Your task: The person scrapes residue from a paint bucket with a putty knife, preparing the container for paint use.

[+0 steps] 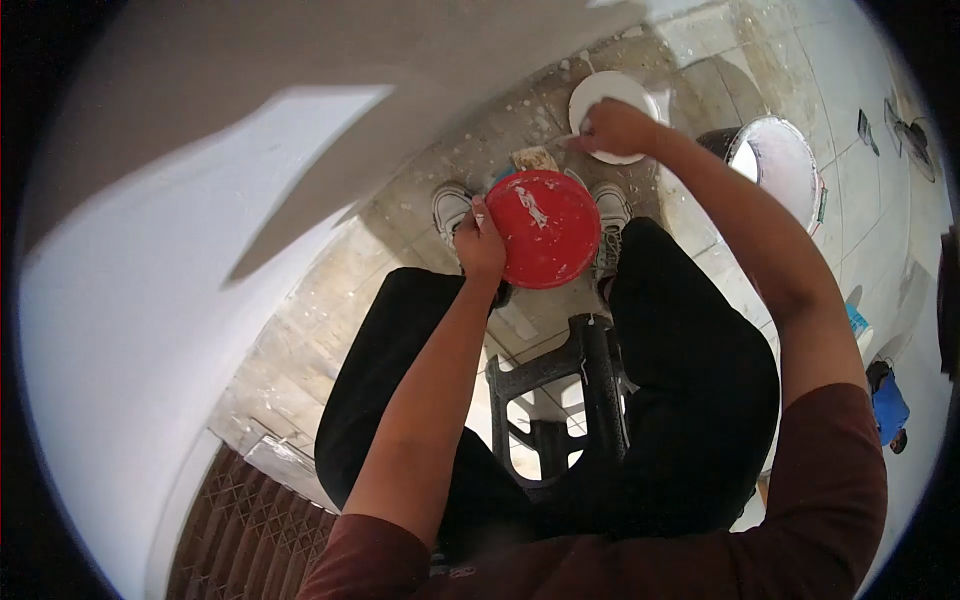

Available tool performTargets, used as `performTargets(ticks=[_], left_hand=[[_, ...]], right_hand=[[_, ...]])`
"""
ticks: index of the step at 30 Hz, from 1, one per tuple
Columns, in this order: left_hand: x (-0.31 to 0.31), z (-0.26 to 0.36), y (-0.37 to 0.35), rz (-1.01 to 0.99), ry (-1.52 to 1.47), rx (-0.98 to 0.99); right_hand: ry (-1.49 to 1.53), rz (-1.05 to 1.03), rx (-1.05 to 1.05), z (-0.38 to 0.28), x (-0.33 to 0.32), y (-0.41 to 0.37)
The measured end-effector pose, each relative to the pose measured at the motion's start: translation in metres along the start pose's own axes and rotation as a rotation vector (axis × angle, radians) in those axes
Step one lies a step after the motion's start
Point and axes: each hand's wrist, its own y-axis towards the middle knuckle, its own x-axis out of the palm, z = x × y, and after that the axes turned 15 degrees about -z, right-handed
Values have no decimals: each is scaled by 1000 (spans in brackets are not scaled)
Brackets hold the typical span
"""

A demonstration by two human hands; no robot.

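My left hand (480, 245) grips the left edge of a round red plastic lid (555, 235), which has a white smear of paste on top. My right hand (615, 130) is closed and slightly blurred above a round white lid or tub top (612, 90) on the floor. A thin, pale thing pokes out from its fingers toward the left, too smeared to name. Just beyond the red lid, a yellowish, paste-stained block (534, 159) shows, with a bit of blue beside it. What lies beneath the red lid is hidden.
An open white bucket (785, 170) stands at the right, near my right forearm. A black stool (545, 385) is between my legs. The white wall (150, 330) runs along the left. White splashes mark the tiled floor (310, 345). A blue item (888, 405) lies far right.
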Motion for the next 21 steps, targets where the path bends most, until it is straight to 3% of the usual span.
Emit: performTargets(ticks=[1, 2, 4, 11, 14, 15, 18, 21], left_hand=[[-2, -1, -2, -7, 26, -12], [-2, 0, -3, -12, 49, -21], [0, -5, 0, -27, 14, -42], [0, -4, -2, -17, -17, -69], [6, -8, -5, 15, -162, -36], [9, -10, -6, 16, -182, -35], [10, -15, -3, 30, -198, -66], [8, -10, -6, 21, -158, -101]], right_hand=[[27, -133, -7, -9, -22, 3], [-70, 202, -57, -1, -9, 17], [-159, 104, -64, -3, -18, 22], [118, -115, 117, -16, 2, -19], [-42, 118, -8, -7, 4, -3], [-90, 232, -156, -6, 3, 2], [-137, 167, -112, -8, 6, -3], [148, 57, 92, -25, 31, -32]])
